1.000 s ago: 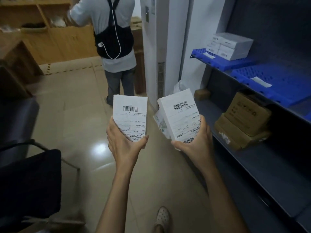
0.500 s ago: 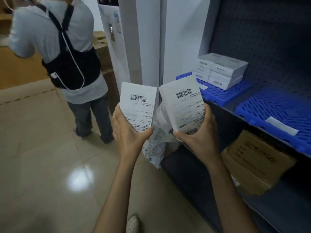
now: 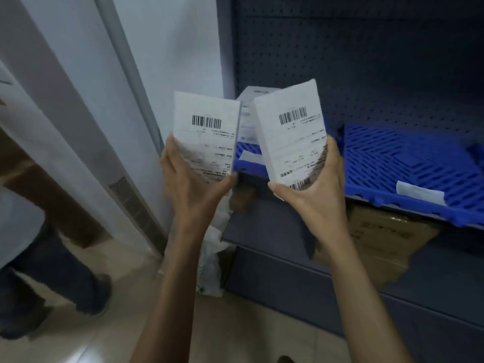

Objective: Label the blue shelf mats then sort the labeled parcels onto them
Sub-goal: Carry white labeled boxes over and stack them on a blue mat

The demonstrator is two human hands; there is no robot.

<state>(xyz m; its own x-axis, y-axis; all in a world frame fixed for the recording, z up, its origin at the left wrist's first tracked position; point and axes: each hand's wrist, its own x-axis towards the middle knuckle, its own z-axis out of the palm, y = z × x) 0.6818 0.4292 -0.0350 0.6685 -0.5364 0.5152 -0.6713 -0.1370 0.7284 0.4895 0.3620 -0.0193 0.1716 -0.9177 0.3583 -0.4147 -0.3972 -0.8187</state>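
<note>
- A white parcel [image 3: 207, 137] is gripped at its lower end by the left hand [image 3: 193, 184], thumb on the printed face and fingers curled behind; the barcode label is kept turned up toward the eyes, presumably so it can be read.
- A second white parcel [image 3: 292, 132] is gripped the same way by the right hand [image 3: 311, 195], tilted slightly rightward; the two parcels are held side by side, nearly touching at their inner edges.
- Behind and between them, stacked white boxes [image 3: 248, 111] are seen on the left blue mat [image 3: 246, 161], which carries a white label strip [image 3: 248, 155].
- To the right, a second blue mat [image 3: 408, 163] lies bare on the shelf, its own label [image 3: 420, 192] near the front edge; open room for a parcel is judged to be there.
- The shelf's front lip [image 3: 301, 205] lies just under the right hand, so a lift over it is judged necessary.
- Brown cartons [image 3: 379, 237] are stored on the lower shelf.
- Another person's legs [image 3: 39, 271] stand at the left, well apart.
</note>
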